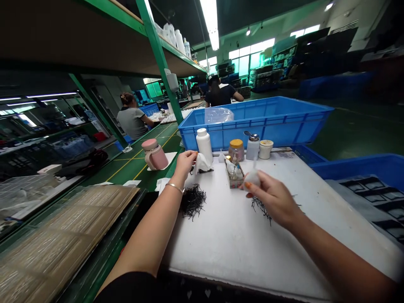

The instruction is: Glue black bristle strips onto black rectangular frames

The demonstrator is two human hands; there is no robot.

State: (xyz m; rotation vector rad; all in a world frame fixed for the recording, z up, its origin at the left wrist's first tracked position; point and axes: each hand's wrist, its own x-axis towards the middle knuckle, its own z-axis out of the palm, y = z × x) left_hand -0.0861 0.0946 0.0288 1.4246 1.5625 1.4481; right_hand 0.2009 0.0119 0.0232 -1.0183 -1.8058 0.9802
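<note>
My left hand [185,163] reaches forward with its fingers pinched on a crumpled white cloth [202,163] that lies just in front of a white plastic bottle [204,143]. My right hand [274,198] is closed round a small white squeeze bottle [251,178] with its thin nozzle pointing up. A heap of thin black parts [192,201] lies on the white work mat [240,244] beside my left wrist. A smaller scatter of black parts [261,207] shows under my right hand.
A small open box of bits [234,173], an amber jar [236,149], a pump dispenser [252,145] and a small cup [265,148] stand before a big blue crate [271,120]. A pink mug [154,155] sits left. Black trays [375,198] lie right. Two people work farther along the bench.
</note>
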